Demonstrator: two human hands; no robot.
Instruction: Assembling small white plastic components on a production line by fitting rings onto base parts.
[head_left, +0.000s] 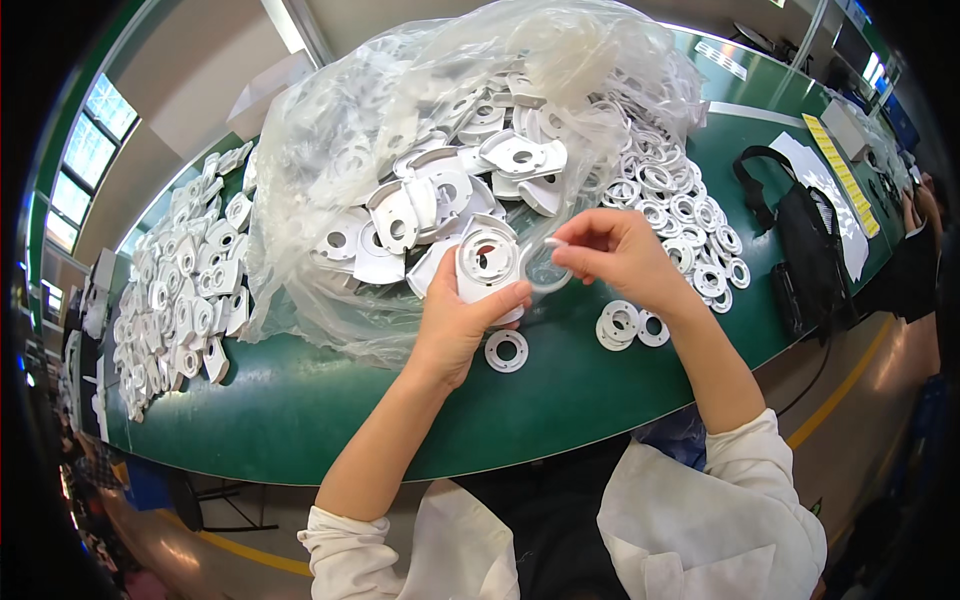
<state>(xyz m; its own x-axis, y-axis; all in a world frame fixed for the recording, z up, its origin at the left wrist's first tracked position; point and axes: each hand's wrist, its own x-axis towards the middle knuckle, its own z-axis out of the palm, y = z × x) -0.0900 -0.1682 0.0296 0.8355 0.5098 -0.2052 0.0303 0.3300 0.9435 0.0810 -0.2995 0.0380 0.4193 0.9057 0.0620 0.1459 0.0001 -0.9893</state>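
My left hand (447, 325) is closed around a white plastic housing (487, 262), a flat plate with a round ring-shaped seat and a central hole, its thumb along the lower edge. Just right of it, my right hand (615, 255) pinches a thin whitish curved piece (553, 243) between thumb and forefinger; blur and the fingers hide its full shape. On the table below the housing lies a single white ring (506, 351). Several more loose rings (620, 322) lie under my right wrist.
A large clear plastic bag (310, 200) spills white housings (400, 215) across the green table (400, 420). Another heap of housings (185, 290) spreads at the left, and a pile of white rings (690, 215) at the right. A black bag (808, 240) lies near the right edge, beside papers (845, 225).
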